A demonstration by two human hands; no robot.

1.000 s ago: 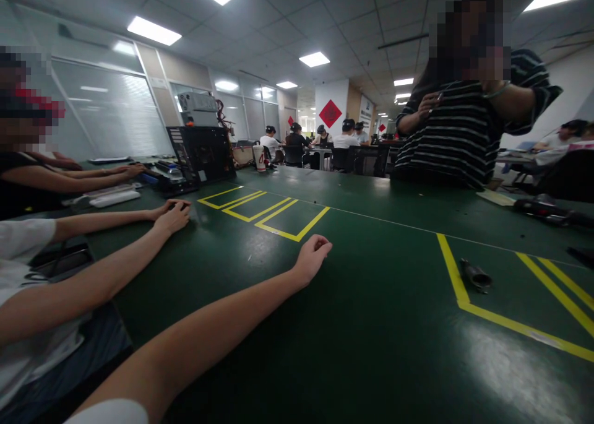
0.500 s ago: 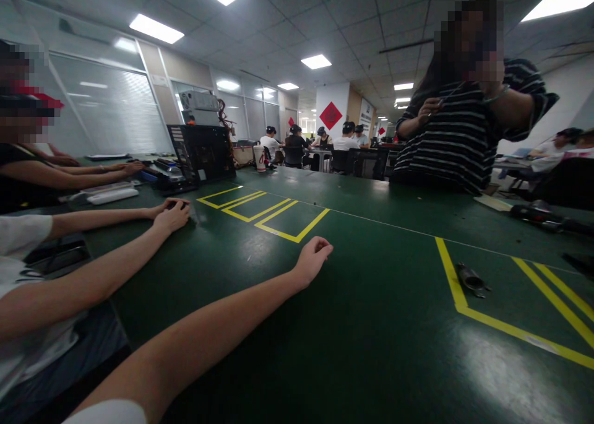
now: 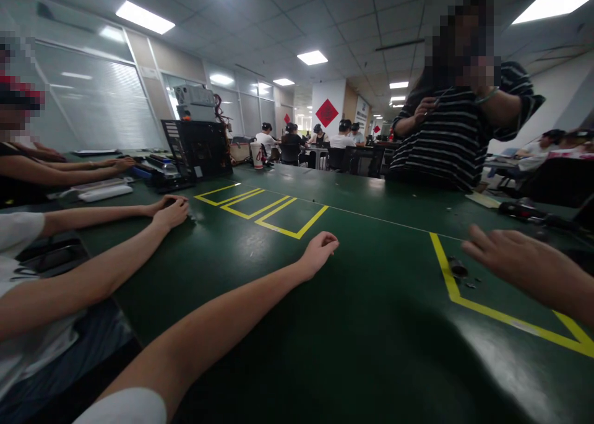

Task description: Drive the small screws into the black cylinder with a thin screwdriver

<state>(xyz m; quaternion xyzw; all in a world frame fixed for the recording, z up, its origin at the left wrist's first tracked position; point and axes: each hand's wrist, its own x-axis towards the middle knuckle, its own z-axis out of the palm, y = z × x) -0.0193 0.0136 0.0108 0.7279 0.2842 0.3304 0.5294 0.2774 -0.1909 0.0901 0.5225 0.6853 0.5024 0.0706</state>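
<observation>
While your bare right hand (image 3: 515, 257) hangs with fingers outstretched, the dark, metallic-looking cylinder (image 3: 458, 268) lies just to its left.

Tube (image 3: 458, 267) dk gry — tape (image 3: 313, 221) yel, tbl (image 3: 278, 350) grn.

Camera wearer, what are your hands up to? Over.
Left hand: loosely curled, grip unclear. Right hand: open, near dark cylinder. Small dark bits beside the cylinder.

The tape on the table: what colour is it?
The tape is yellow, seen best in the head view.
</observation>
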